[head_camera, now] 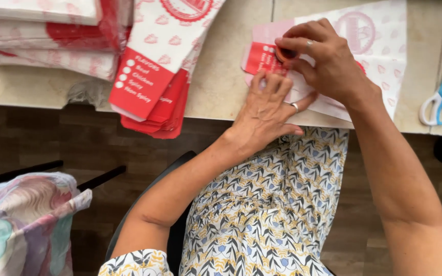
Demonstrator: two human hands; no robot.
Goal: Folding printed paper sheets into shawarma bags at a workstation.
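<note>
Where I look: as I peer down, a flat red and white paper bag (379, 56) lies on the beige counter (221, 76).
Left hand (264, 110): open, fingers pressing flat on the bag.
Right hand (323, 59): pinched shut on a small round red thing (284, 54) at the bag's red end.
Nearby: blue and white scissors (438, 99) lie far right; a pile of red and white bags (152, 76) sits left.

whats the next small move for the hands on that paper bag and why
Probably draw the small round red thing along the bag's folded red end: the right hand presses it there, while the left hand lies flat on the paper bag, pinning it to the table.
</note>
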